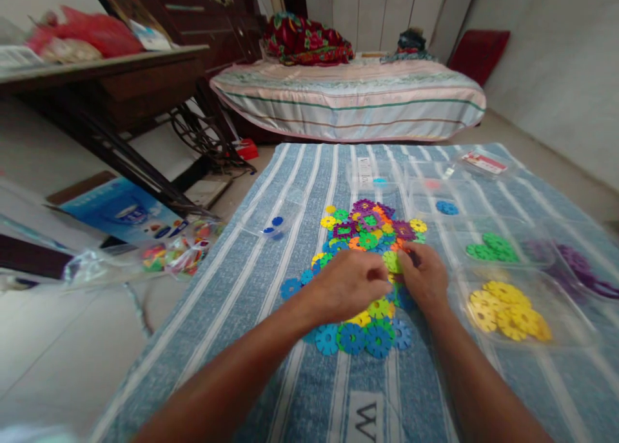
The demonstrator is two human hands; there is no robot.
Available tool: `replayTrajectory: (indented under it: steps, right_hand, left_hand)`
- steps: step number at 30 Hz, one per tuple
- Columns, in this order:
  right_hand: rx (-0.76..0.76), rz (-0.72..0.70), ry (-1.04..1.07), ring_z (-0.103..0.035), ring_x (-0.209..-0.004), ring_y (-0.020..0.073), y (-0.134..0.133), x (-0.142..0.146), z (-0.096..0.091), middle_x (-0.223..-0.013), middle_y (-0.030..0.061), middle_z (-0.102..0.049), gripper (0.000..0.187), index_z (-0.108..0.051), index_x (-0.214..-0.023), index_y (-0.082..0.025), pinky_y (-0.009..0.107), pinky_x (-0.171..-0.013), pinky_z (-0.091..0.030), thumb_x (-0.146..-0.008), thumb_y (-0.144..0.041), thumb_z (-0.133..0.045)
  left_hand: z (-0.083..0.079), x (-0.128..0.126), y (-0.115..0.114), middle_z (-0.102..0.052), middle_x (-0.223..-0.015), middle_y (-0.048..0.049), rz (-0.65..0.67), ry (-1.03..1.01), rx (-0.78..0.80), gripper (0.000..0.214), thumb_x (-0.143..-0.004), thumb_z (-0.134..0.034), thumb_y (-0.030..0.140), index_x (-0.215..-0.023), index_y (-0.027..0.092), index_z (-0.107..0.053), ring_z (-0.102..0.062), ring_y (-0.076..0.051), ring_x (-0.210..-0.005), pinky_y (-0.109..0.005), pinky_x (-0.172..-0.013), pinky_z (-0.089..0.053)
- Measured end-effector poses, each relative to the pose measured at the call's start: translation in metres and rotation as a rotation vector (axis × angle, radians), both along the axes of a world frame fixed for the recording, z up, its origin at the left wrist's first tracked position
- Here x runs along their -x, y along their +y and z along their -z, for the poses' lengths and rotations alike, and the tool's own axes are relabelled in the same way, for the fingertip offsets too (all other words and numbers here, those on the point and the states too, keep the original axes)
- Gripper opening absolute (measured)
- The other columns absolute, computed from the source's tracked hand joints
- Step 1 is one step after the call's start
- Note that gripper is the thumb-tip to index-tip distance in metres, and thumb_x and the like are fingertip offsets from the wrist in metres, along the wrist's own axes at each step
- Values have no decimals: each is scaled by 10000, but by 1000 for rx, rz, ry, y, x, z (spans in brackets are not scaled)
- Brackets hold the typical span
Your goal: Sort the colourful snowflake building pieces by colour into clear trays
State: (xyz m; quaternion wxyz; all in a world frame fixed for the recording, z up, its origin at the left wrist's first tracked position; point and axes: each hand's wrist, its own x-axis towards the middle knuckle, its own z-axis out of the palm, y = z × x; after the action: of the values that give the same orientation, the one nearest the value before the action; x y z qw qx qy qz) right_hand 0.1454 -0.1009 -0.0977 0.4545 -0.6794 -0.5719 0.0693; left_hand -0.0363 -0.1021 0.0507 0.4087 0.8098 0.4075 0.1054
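A heap of coloured plastic snowflake discs (366, 230) lies on a blue striped cloth (271, 314). My left hand (345, 285) rests over the heap's near part, fingers curled and pinched. My right hand (423, 272) sits beside it, fingers bent. Between the two hands is a light green disc (391, 260), touched by both sets of fingertips. Blue discs (360, 338) lie just below my hands.
Clear trays on the right hold green discs (488, 247), yellow discs (510, 313) and purple discs (578, 265). Another tray (275, 222) has two blue discs. A bag of discs (169, 256) lies on the floor at left. Beyond are a bed (348, 98) and a dark table (111, 82).
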Motion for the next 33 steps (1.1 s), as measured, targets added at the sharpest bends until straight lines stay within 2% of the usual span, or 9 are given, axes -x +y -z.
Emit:
replayTrajectory:
  steps: [2, 4, 7, 10, 14, 20, 23, 28, 33]
  right_hand:
    - [1, 5, -17, -593, -810, 218, 2, -1, -3, -872, 65, -668, 300, -669, -906, -175, 373, -766, -454, -811, -413, -514]
    - [2, 8, -35, -591, -793, 216, 2, -1, -4, -869, 69, -670, 315, -671, -902, -173, 362, -749, -451, -806, -419, -498]
    - [3, 5, -48, -591, -794, 217, 2, 0, -5, -868, 74, -670, 332, -672, -900, -170, 358, -750, -449, -805, -428, -486]
    - [17, -2, -50, -592, -801, 223, 0, -1, -5, -871, 79, -669, 345, -671, -901, -165, 363, -753, -450, -804, -436, -480]
    - [32, -10, -20, -591, -772, 213, -1, -1, -4, -876, 74, -663, 347, -668, -913, -169, 357, -735, -453, -806, -445, -486]
    - [55, 4, -13, -587, -767, 213, 0, 0, -4, -876, 75, -662, 350, -668, -914, -173, 354, -726, -445, -802, -450, -487]
    - [61, 6, -27, -587, -777, 219, 0, 1, -5, -881, 79, -665, 363, -668, -916, -171, 353, -728, -439, -803, -457, -475]
    - [59, 13, -32, -588, -790, 224, 0, 2, -6, -882, 79, -669, 370, -668, -910, -175, 356, -738, -434, -806, -465, -465]
    - [60, 4, -18, -590, -775, 220, 0, 2, -6, -887, 86, -667, 376, -670, -922, -162, 351, -725, -443, -804, -459, -473]
  left_hand:
    - [6, 43, -8, -546, -594, 25, -52, 193, -27, 120, -764, -511, 175, -687, 162, -601, -483, -105, -581, -221, -548, -326]
    - [15, 74, -22, -532, -591, 19, -88, 367, -57, 126, -745, -509, 180, -631, 169, -561, -474, -114, -576, -236, -546, -300]
    - [31, 97, -44, -553, -664, 2, -98, 478, -68, 113, -744, -524, 246, -652, 183, -538, -493, -140, -625, -260, -579, -306]
    - [44, 98, -60, -573, -759, -24, -133, 508, -82, 90, -754, -504, 271, -739, 193, -546, -515, -175, -699, -287, -635, -337]
    - [53, 95, -64, -570, -815, -32, -145, 469, -81, 88, -731, -483, 225, -803, 201, -526, -521, -196, -782, -298, -685, -347]
    - [53, 95, -60, -541, -728, -3, -206, 372, -21, 51, -674, -494, 176, -709, 191, -461, -497, -163, -716, -265, -629, -312]
    - [53, 93, -60, -536, -701, 8, -208, 361, 8, 64, -691, -492, 174, -751, 196, -496, -498, -161, -709, -261, -628, -309]
    - [56, 90, -61, -542, -736, 2, -143, 356, -30, 24, -714, -493, 177, -724, 198, -491, -502, -165, -744, -266, -651, -309]
    - [53, 90, -61, -511, -688, 12, -209, 335, -28, 66, -670, -500, 161, -667, 189, -441, -482, -153, -702, -262, -611, -287]
